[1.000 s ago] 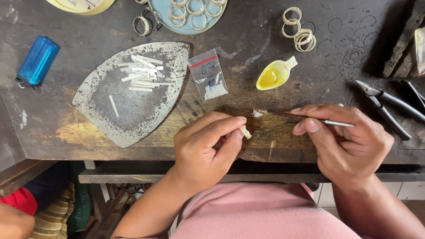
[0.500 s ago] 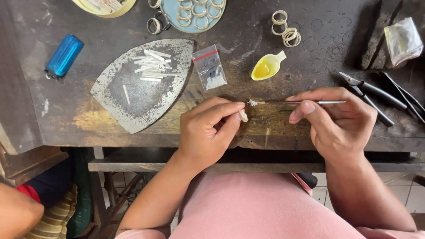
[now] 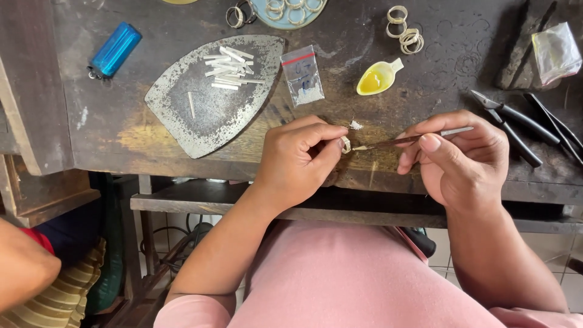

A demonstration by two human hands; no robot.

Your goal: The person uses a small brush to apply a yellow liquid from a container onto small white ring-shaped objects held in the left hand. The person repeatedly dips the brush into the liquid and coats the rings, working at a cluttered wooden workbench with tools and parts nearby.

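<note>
Dark, scarred wooden tabletop (image 3: 425, 79), worn pale along its near edge.

Item: my left hand (image 3: 297, 161), at the near edge, fingers (image 3: 331, 135) curled and pinching a small pale metal ring (image 3: 345, 144) between thumb and forefinger.

Item: my right hand (image 3: 461, 158), also at the near edge, fingers pressed together around a thin metal pick (image 3: 413, 139); its tip lies just beside the ring, whether touching I cannot tell.

Item: small white crumb of material (image 3: 356, 124) on the tabletop, just beyond the ring.

Item: iron-shaped grey metal plate (image 3: 188, 121), toward the left, carrying a pile of short pale metal strips (image 3: 228, 65).

Item: small clear zip bag (image 3: 303, 76), beside the plate's point.

Item: yellow spouted dish (image 3: 376, 79), mid-tabletop.

Item: loose metal rings (image 3: 407, 30), toward the far edge.

Item: blue lighter (image 3: 115, 50), far left corner.

Item: black-handled pliers (image 3: 510, 124), near the right edge.

Item: crumpled clear plastic bag (image 3: 555, 51), far right corner.
</note>
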